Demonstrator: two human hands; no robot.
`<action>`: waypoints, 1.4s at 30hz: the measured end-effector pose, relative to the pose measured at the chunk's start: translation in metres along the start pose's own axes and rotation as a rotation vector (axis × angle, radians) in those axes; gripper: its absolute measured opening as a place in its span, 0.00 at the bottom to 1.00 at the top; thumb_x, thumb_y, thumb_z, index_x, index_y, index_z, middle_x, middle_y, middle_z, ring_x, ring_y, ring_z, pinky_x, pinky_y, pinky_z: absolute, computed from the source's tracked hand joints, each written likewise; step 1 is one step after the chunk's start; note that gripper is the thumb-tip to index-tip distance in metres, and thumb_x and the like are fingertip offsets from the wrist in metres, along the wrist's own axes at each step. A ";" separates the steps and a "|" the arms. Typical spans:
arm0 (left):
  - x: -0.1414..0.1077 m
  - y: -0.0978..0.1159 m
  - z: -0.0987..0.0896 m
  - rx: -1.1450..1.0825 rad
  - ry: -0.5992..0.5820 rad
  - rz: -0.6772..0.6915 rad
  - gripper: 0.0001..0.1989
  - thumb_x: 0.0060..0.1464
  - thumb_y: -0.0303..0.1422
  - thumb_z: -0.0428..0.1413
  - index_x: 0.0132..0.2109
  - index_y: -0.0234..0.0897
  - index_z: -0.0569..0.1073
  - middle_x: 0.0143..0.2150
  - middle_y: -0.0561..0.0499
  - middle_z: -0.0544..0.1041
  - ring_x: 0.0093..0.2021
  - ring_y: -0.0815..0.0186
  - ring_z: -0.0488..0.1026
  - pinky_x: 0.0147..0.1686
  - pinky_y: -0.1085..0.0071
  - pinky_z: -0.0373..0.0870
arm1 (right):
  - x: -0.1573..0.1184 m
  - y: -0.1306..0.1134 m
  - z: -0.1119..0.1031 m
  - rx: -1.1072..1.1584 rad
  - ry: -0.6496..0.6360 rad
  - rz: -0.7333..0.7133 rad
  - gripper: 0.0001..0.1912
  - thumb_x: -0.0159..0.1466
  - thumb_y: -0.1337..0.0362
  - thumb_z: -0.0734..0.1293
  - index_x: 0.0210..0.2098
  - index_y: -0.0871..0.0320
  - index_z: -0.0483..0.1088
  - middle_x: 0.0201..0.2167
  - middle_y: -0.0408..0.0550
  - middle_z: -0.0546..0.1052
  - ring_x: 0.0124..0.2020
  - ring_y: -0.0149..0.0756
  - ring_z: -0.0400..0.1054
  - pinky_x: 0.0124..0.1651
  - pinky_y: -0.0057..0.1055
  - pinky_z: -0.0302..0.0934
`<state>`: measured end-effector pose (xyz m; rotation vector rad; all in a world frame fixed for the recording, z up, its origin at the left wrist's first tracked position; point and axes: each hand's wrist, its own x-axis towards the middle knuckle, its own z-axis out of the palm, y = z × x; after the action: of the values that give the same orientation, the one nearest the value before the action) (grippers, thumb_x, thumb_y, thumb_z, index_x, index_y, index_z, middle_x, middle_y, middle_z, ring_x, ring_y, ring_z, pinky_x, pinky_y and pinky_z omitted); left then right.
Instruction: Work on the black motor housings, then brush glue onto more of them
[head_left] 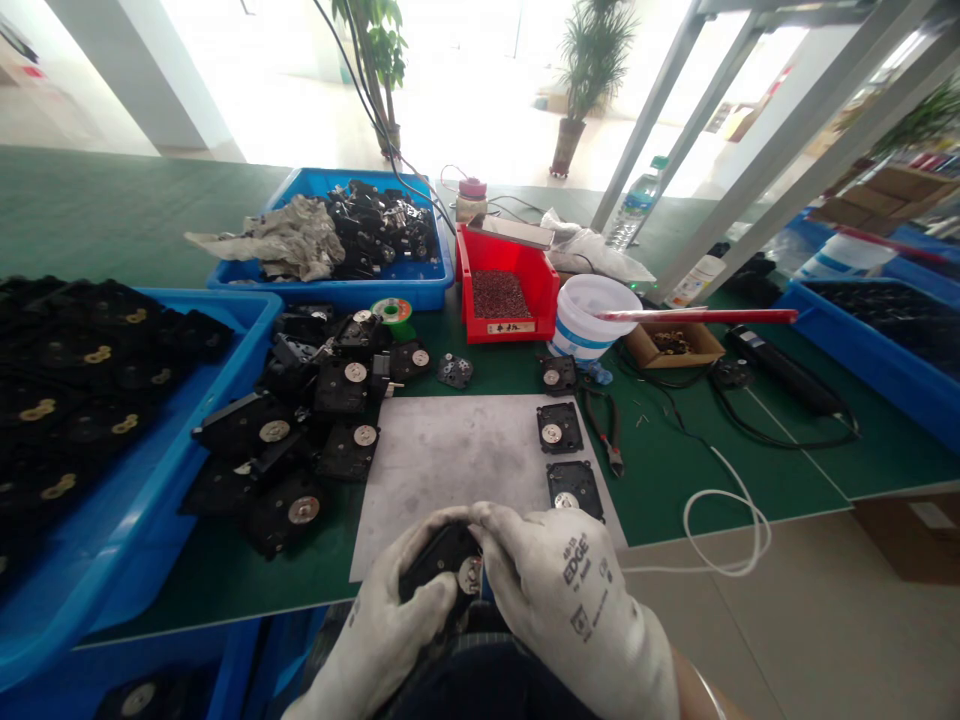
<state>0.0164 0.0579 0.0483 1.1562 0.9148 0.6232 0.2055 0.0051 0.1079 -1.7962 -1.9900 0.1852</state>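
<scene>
The left hand [375, 625] and the right hand [570, 600], both in white work gloves, make a shut grip on one black unit [439, 560] at the near edge of a grey metal sheet [450, 470]. The fingers hide most of the unit; only its silver disc [469, 575] shows clearly.

Two more units [559, 427] lie on the sheet's right side, and one [559, 375] sits beyond it. Left of the sheet, a heap of roughly a dozen units [300, 430] overlaps too much for an exact count.

The green bench [660, 480] carries two blue trays within reach: the left tray [210, 340], cut off by the frame, and the far tray [247, 280], holding black parts and crumpled plastic. A third blue tray [870, 340] at right holds dark contents that are hard to make out. A fourth [232, 680] sits below the bench edge, mostly hidden. There is also one red bin [506, 285] of small dark pieces, one white bucket [592, 320] and one pair of pliers [604, 430].
</scene>
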 end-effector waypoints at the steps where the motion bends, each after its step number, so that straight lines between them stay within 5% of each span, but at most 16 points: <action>1: 0.000 0.001 0.000 -0.003 0.007 -0.005 0.31 0.54 0.51 0.67 0.60 0.38 0.80 0.61 0.38 0.81 0.64 0.40 0.75 0.63 0.53 0.74 | 0.000 0.000 0.000 0.000 -0.002 0.000 0.13 0.71 0.69 0.62 0.48 0.59 0.78 0.35 0.51 0.86 0.32 0.42 0.82 0.37 0.33 0.61; 22: -0.001 0.009 0.003 -0.024 -0.020 -0.029 0.31 0.54 0.49 0.66 0.60 0.38 0.79 0.60 0.39 0.81 0.65 0.39 0.73 0.64 0.53 0.73 | 0.001 -0.001 0.001 0.036 -0.005 0.028 0.11 0.73 0.68 0.61 0.46 0.56 0.77 0.37 0.50 0.86 0.32 0.40 0.82 0.38 0.33 0.64; 25: -0.002 0.012 0.003 -0.014 -0.023 -0.044 0.29 0.57 0.48 0.65 0.61 0.39 0.78 0.62 0.40 0.79 0.63 0.41 0.74 0.61 0.55 0.75 | 0.000 0.000 -0.006 0.131 0.019 0.098 0.08 0.71 0.62 0.67 0.46 0.57 0.76 0.33 0.48 0.85 0.31 0.39 0.81 0.36 0.30 0.67; 29: -0.006 0.023 0.009 -0.014 0.073 -0.068 0.23 0.59 0.43 0.63 0.59 0.42 0.79 0.60 0.44 0.81 0.61 0.45 0.76 0.60 0.59 0.74 | -0.007 0.004 -0.027 0.269 -0.086 0.179 0.36 0.53 0.54 0.82 0.57 0.58 0.71 0.35 0.46 0.85 0.31 0.40 0.81 0.32 0.27 0.71; 34: -0.010 0.029 0.015 -0.027 0.082 -0.084 0.22 0.58 0.41 0.63 0.59 0.42 0.79 0.55 0.45 0.83 0.56 0.46 0.79 0.52 0.62 0.77 | -0.013 0.014 -0.034 0.249 -0.007 0.029 0.09 0.69 0.67 0.68 0.48 0.54 0.76 0.39 0.47 0.84 0.37 0.37 0.81 0.39 0.28 0.72; 36: -0.010 0.028 0.015 -0.016 0.088 -0.071 0.22 0.59 0.42 0.63 0.58 0.42 0.79 0.56 0.45 0.82 0.58 0.46 0.78 0.53 0.62 0.76 | -0.014 0.016 -0.029 0.282 0.036 -0.024 0.09 0.73 0.67 0.64 0.46 0.54 0.77 0.37 0.46 0.83 0.36 0.35 0.80 0.41 0.28 0.72; 39: -0.010 0.025 0.012 0.008 0.069 -0.061 0.22 0.59 0.42 0.63 0.58 0.42 0.79 0.58 0.45 0.81 0.60 0.46 0.77 0.56 0.62 0.75 | -0.017 0.014 -0.020 0.353 0.092 0.087 0.12 0.75 0.66 0.61 0.51 0.52 0.75 0.39 0.46 0.84 0.38 0.35 0.80 0.43 0.28 0.72; 42: -0.008 0.019 0.008 0.019 0.041 -0.060 0.24 0.59 0.44 0.62 0.60 0.41 0.77 0.58 0.44 0.81 0.59 0.45 0.77 0.57 0.60 0.74 | -0.021 0.009 -0.016 0.450 -0.011 0.206 0.12 0.76 0.64 0.58 0.49 0.52 0.73 0.40 0.46 0.83 0.39 0.37 0.79 0.45 0.30 0.72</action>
<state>0.0200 0.0532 0.0693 1.1323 0.9889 0.5926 0.2216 -0.0167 0.1135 -1.6935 -1.6027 0.6528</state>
